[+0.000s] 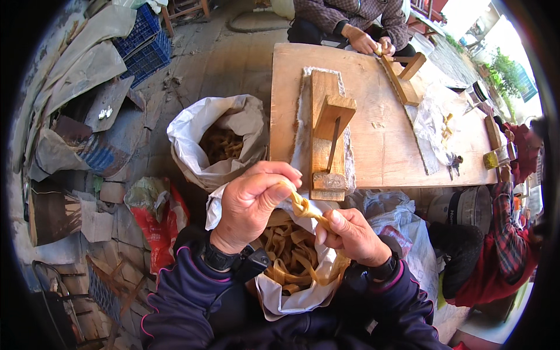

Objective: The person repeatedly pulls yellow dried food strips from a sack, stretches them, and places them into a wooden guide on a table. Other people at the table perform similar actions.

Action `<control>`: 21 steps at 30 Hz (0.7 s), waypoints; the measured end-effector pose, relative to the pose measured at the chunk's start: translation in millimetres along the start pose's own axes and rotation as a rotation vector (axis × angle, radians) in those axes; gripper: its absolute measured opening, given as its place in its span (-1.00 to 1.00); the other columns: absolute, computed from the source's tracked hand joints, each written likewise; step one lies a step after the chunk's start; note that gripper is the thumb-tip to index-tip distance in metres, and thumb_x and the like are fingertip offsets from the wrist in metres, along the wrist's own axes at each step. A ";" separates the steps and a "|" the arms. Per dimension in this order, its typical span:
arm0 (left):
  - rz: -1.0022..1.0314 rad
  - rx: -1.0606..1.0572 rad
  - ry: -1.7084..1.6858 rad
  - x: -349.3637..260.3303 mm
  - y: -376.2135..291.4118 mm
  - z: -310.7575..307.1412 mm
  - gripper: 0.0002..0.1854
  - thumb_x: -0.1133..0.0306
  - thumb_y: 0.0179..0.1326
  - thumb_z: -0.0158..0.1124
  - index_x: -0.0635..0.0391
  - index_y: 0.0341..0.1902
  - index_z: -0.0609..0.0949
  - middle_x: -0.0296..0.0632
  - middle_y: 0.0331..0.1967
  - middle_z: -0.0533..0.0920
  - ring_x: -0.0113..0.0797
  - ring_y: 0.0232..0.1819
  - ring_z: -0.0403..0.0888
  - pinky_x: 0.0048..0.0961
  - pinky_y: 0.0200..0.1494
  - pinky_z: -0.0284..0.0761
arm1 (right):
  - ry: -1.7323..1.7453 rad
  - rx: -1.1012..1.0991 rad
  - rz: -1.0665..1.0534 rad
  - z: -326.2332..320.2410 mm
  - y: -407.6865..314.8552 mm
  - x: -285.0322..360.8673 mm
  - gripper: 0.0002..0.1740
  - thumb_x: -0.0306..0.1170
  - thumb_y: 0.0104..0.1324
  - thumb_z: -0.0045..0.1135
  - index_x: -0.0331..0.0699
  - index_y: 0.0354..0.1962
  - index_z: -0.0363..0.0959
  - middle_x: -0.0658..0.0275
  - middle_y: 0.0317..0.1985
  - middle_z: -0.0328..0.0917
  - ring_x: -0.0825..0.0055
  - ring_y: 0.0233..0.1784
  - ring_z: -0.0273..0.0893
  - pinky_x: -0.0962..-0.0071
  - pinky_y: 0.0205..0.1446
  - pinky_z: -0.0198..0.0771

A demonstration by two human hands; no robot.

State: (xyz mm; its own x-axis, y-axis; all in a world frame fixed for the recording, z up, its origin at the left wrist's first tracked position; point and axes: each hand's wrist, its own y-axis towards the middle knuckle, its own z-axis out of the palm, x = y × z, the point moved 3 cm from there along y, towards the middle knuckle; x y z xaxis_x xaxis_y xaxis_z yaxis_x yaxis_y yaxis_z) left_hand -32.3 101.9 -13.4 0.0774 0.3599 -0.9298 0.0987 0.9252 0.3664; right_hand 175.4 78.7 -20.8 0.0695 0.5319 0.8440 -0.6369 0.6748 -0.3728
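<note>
Between my hands is a yellowish, twisted, knotted strip of pliable material that I cannot name surely. My left hand pinches its upper left end between thumb and fingers. The lower right end is gripped by my right hand. Below both hands, an open white sack at my lap holds many similar loose strips. Just beyond my hands, a wooden block tool with an upright and a slanting metal bar lies on a cloth at the near end of the wooden board table.
A second white sack with brown pieces stands left of the table. Across it, a co-worker's hands hold a small piece beside another wooden block tool. More people sit at the right. Blue crates stand at upper left.
</note>
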 end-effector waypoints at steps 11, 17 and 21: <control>-0.554 0.201 -0.474 16.5 -2.7 23.9 -0.95 0.48 0.23 0.19 0.18 -0.29 0.52 -0.28 -0.50 0.57 -0.58 -0.57 0.48 -0.62 -0.44 0.46 | 0.013 -0.285 -0.052 -17.9 -3.1 12.3 -0.81 -0.36 0.33 0.31 -0.33 -0.38 0.58 0.42 -0.53 0.52 0.75 -0.47 0.37 0.69 -0.38 0.25; -0.343 0.000 -0.135 39.5 27.4 29.7 -0.89 0.44 0.33 0.18 0.22 -0.17 0.59 -0.37 -0.46 0.56 -0.64 -0.46 0.44 -0.65 -0.36 0.40 | -0.370 -0.693 -0.628 -48.9 21.8 27.2 -0.82 -0.38 0.28 0.36 -0.28 -0.36 0.53 0.41 -0.53 0.58 0.72 -0.49 0.45 0.61 -0.42 0.34; -0.247 -0.062 0.093 43.1 36.6 37.4 -0.87 0.44 0.34 0.20 0.24 -0.16 0.62 -0.41 -0.42 0.56 -0.67 -0.38 0.41 -0.65 -0.31 0.39 | -0.940 -1.036 -0.575 -62.3 37.4 28.3 -0.74 -0.29 0.15 0.46 -0.19 -0.35 0.52 0.24 -0.58 0.56 0.40 -0.55 0.52 0.45 -0.43 0.41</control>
State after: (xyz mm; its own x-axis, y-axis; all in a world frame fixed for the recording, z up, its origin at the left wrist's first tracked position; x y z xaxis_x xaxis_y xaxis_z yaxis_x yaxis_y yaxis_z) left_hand 11.7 146.8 -38.7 -0.0332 0.1293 -0.9910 0.0416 0.9909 0.1279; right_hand 201.4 150.9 -34.9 -0.6435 -0.1624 0.7480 0.1393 0.9361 0.3231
